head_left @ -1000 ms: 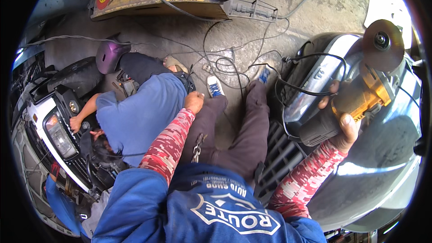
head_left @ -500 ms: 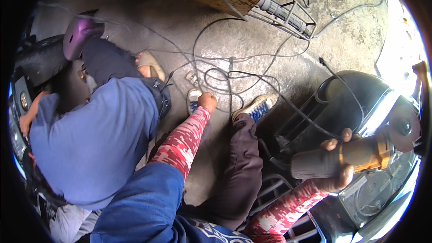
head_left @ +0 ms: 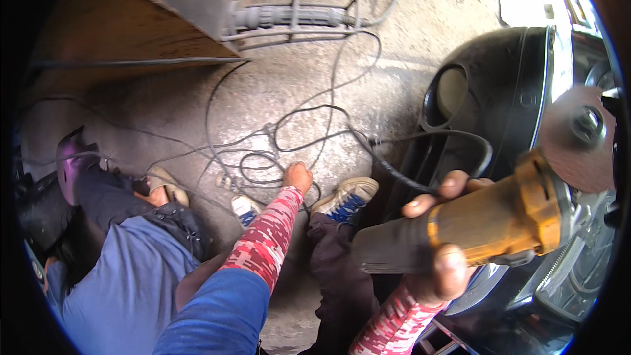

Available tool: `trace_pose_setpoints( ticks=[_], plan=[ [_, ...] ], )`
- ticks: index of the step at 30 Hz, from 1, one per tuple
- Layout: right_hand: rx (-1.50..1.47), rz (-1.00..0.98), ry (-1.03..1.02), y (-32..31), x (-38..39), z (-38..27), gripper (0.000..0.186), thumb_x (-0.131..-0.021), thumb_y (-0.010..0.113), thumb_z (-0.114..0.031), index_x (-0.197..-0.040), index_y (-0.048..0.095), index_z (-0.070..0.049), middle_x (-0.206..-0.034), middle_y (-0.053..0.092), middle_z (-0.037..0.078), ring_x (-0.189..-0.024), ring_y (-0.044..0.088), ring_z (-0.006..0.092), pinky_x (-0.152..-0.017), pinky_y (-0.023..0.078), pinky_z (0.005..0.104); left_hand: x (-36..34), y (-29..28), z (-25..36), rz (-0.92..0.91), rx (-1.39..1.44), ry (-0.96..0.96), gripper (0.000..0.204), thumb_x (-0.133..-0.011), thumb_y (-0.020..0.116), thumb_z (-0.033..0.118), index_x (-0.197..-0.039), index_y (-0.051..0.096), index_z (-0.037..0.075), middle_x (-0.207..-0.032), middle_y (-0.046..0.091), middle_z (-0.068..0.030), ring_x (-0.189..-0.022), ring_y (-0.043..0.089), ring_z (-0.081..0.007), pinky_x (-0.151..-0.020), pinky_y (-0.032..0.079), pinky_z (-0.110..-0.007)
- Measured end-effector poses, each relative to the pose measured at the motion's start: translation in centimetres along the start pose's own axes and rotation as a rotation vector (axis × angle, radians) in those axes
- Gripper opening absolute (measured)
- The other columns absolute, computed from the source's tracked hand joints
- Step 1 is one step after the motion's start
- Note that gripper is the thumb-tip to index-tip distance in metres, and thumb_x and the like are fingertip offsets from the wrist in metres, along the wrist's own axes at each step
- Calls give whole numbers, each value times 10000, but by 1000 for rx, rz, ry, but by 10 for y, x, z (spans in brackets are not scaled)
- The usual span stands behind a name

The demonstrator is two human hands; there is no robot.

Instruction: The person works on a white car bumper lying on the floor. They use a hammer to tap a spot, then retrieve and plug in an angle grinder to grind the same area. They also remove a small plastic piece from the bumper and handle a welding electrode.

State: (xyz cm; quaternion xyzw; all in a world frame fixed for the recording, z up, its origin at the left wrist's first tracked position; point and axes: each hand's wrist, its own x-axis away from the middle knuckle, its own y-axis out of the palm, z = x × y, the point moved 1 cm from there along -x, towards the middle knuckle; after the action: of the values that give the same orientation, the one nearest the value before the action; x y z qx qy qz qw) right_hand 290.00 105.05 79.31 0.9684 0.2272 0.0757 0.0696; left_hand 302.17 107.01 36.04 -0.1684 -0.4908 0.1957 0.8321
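Note:
My right hand (head_left: 452, 273) grips a yellow and dark grey angle grinder (head_left: 493, 217) around its body, thumb on the near side and fingers on the far side. A brown disc (head_left: 573, 141) sits on the grinder's head at the right. My left hand (head_left: 299, 177) is closed in a fist, reached out above the floor near my shoes. Whatever may be inside that fist is hidden. Around and beyond it, loops of black cable (head_left: 314, 106) lie on the concrete. Another length of cable runs behind my right fingers.
A black moulded vehicle part (head_left: 496, 79) with a round opening stands to the right. At the left a person in a blue shirt (head_left: 125, 276) crouches beside a purple panel (head_left: 73, 164). Beyond are a large box-like piece (head_left: 131, 29) and a metal frame (head_left: 296, 0) around a grey tube.
The view has shifted right. My right hand and the grinder now appear larger and further left, with the disc tilted differently. My left hand remains closed.

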Motion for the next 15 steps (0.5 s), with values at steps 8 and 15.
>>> trace_pose_setpoints(
  ticks=[8, 15],
  plan=[
    [138, 16, 309, -55, -3, 31, 875, -675, 869, -209, -1385, 419, 37, -1194, 500, 186, -930, 645, 288, -793, 584, 386, -28, 31, 17, 187, -369, 224, 176, -853, 635, 169, -973, 677, 47, -950, 716, -176, -932, 705, -364, -808, 564, -493],
    [77, -126, 342, -14, -2, -48, 785, -720, 833, -188, -1362, 444, 44, -1186, 544, 173, -912, 674, 259, -811, 575, 383, 91, -97, 50, 173, 764, -41, 137, -1007, 603, 162, -1021, 554, 35, -676, 571, -61, -539, 554, -150, -513, 446, -344]
  ],
)
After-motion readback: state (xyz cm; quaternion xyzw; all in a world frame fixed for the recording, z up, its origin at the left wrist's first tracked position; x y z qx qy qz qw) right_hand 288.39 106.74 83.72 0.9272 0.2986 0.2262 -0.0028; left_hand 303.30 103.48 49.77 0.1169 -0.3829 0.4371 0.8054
